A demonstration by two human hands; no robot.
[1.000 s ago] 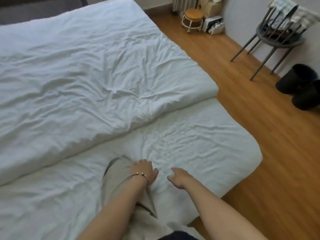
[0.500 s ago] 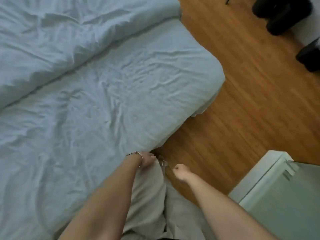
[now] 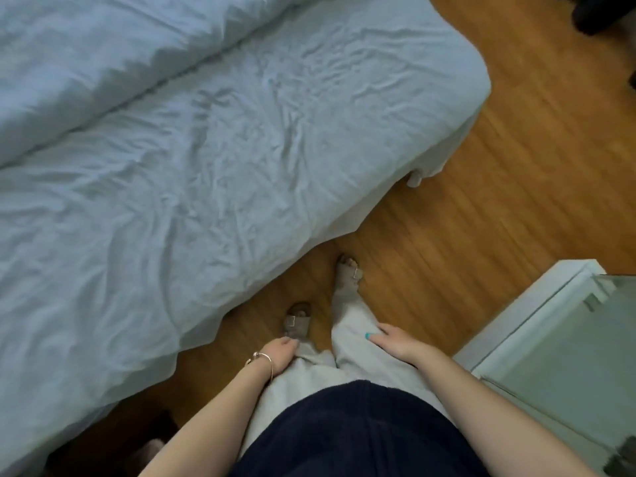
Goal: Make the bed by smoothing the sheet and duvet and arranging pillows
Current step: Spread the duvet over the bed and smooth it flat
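Both hands off the bed: left hand (image 3: 280,352) resting on light grey trousers (image 3: 347,370), fingers relaxed; right hand (image 3: 395,342) flat, fingers straight. Wrinkled pale blue sheet (image 3: 213,160) left, puffy duvet (image 3: 103,53) far left.

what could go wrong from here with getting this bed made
The sheet is heavily creased and both hands, the left hand and right hand, rest on the person's trousers, so the creases may be left in. The duvet lies bunched along its folded edge and could trap wrinkles if pulled over unsmoothed. The sheet's edge hangs loose near the feet and might snag underfoot.
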